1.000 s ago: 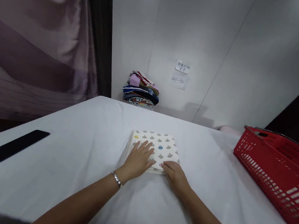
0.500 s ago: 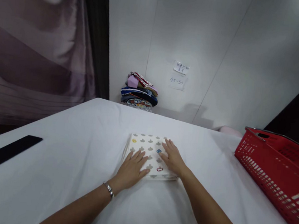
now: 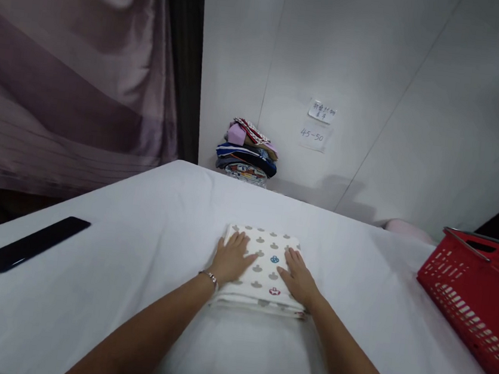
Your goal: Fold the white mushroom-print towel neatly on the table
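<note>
A folded white cloth [image 3: 262, 269] printed with grey, blue and red mushroom-like shapes lies in a flat rectangle in front of me. My left hand [image 3: 231, 257] rests on its left side, palm down with the fingers spread. On the right side of the cloth lies my right hand [image 3: 299, 276], also flat with fingers apart. Folded layers show along the near edge. Parts of the print are hidden under both hands.
A white-covered table [image 3: 129, 293] carries a long black flat object [image 3: 33, 243] at left and a red plastic basket [image 3: 480, 297] at right. Beyond the far edge stands a stack of folded fabrics [image 3: 248, 154] by the wall, near paper labels [image 3: 317, 125].
My left hand has slid forward along the cloth's left side, and my right hand has shifted towards its right edge. The whole view has turned slightly left.
</note>
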